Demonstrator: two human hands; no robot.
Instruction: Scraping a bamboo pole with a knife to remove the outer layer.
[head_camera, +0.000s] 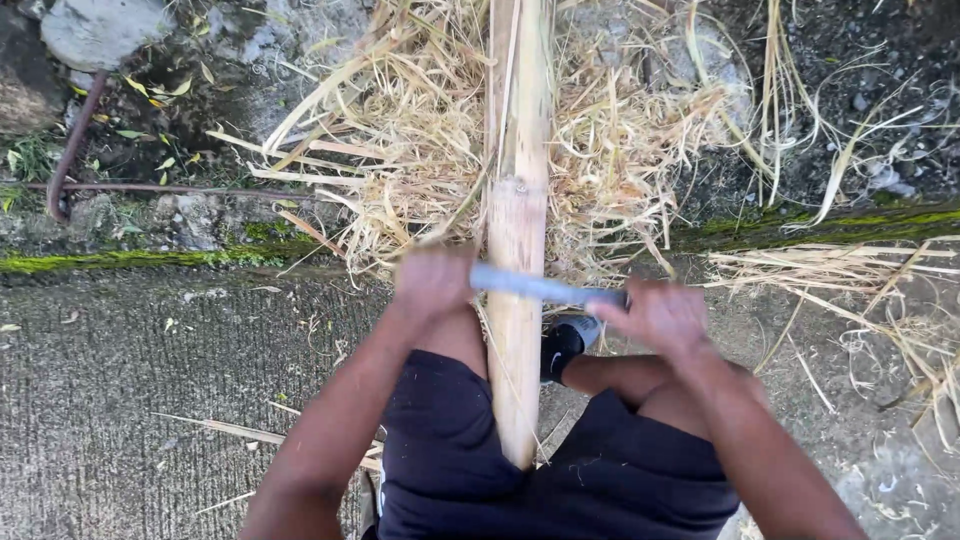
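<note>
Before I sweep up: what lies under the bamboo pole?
Under the bamboo pole lies a heap of pale shavings on rough ground. Nearer, it passes between the person's knees; the ground there is hidden.

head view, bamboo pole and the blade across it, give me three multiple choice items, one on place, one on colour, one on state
1. Where does the near end of the bamboo pole lie?
A. between the person's legs
B. on a workbench
C. leaning upright on a wall

2. What colour are the shorts?
A. white
B. black
C. red

3. How is the blade held?
A. by the left hand alone
B. lying loose on the ground
C. by both hands, one at each end, across the pole

Answers:
1 A, the pole's end sits between the thighs above the shorts.
2 B, the cloth over both thighs is black.
3 C, the left hand and right hand each close on an end, either side of the pole, with dry shavings piled beyond on the ground.
</note>
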